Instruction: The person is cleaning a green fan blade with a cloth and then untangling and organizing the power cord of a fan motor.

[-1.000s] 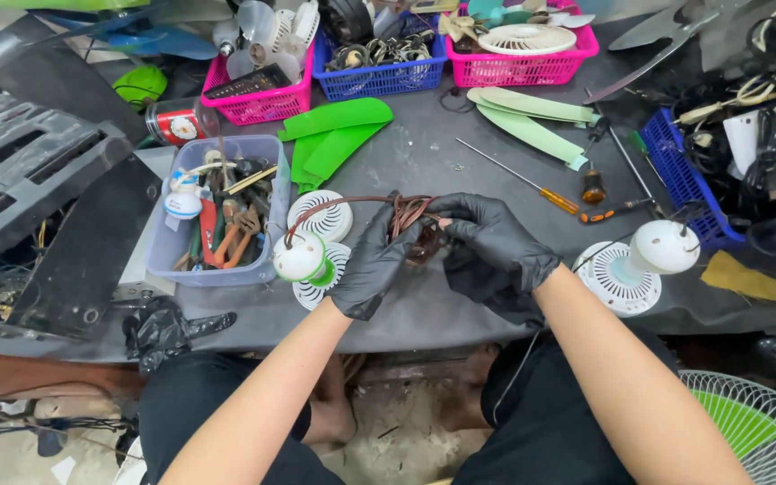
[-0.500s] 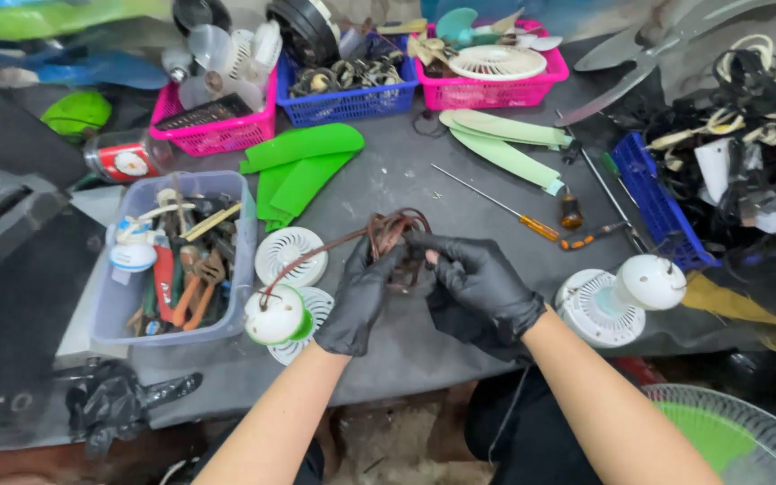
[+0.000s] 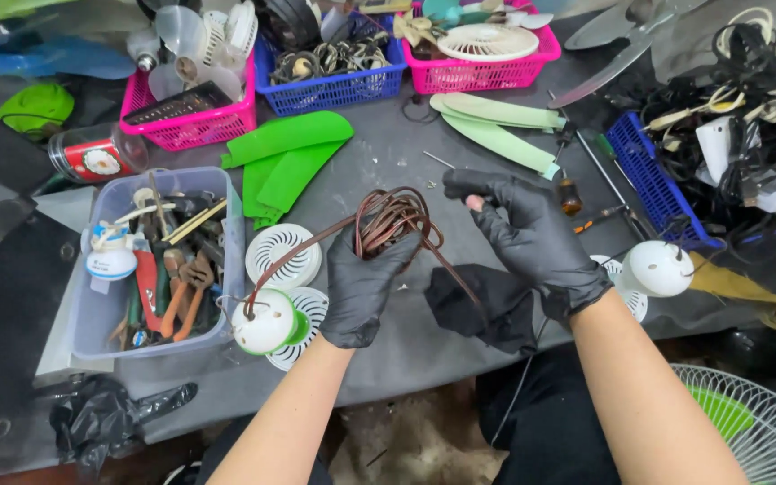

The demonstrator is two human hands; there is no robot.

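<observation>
my left hand [image 3: 365, 283] grips the coiled brown cord [image 3: 392, 220], bundled just above my fist. my right hand [image 3: 532, 238] pinches its loose end. it's light, springy, floppy; best held at the bundle.

My left hand [image 3: 365, 278], black-gloved, fingers curled closed, forearm entering from six o'clock; my right hand [image 3: 532, 238], gloved, pinching toward ten o'clock.

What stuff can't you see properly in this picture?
- Head view: part of the brown cord coil is hidden inside the left hand.
- The tools in the clear bin overlap in a heap.
- The white fan guard is cut off by the bottom right corner.
</observation>
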